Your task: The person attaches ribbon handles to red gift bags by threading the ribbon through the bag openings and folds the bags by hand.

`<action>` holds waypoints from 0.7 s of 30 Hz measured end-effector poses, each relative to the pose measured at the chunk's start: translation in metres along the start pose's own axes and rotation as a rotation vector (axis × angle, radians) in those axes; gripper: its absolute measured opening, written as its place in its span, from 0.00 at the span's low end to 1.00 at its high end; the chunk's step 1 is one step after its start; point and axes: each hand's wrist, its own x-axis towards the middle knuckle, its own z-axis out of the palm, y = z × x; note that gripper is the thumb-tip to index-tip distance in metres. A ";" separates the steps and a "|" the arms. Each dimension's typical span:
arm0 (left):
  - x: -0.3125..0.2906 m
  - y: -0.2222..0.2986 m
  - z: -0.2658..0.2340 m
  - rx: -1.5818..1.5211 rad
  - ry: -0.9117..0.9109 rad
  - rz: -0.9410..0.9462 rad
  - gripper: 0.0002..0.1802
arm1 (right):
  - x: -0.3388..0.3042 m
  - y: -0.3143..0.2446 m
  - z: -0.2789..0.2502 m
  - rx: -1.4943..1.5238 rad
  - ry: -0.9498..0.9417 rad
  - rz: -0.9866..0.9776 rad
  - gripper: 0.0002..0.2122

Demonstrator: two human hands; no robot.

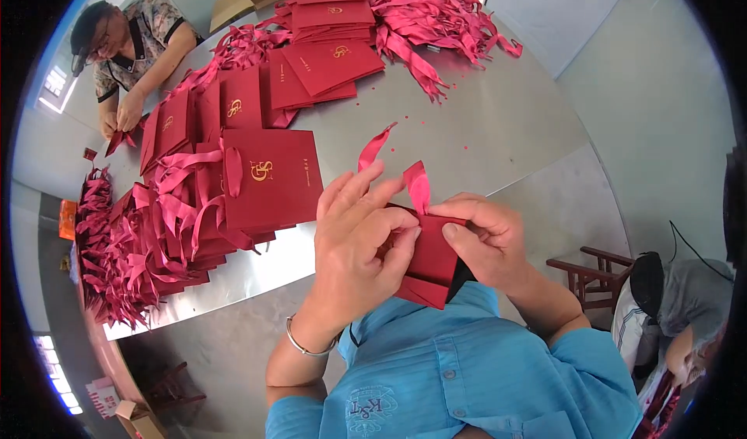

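Observation:
A small red paper bag [433, 254] is held in front of my chest, tilted, with its top edge away from me. My right hand [498, 241] grips the bag's upper right corner between thumb and fingers. At the top edge, the thumb and index finger of my left hand [350, 233] are pinched together by the foot of a pink-red ribbon [418, 188]; what lies between those fingertips is hidden. The other left fingers are raised. Another ribbon length [377, 148] rises behind them.
Stacked red bags with ribbon handles [272, 178] stand left on the metal table [506, 136]. Flat bags [331, 66] and a ribbon heap [436, 15] lie at the back. A co-worker [148, 46] handles red pieces at far left. Another person [696, 307] is at right, near a wooden stool [595, 276].

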 end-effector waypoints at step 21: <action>-0.003 0.003 0.000 -0.686 -0.233 -0.678 0.05 | 0.008 0.005 -0.002 0.254 -0.086 0.358 0.11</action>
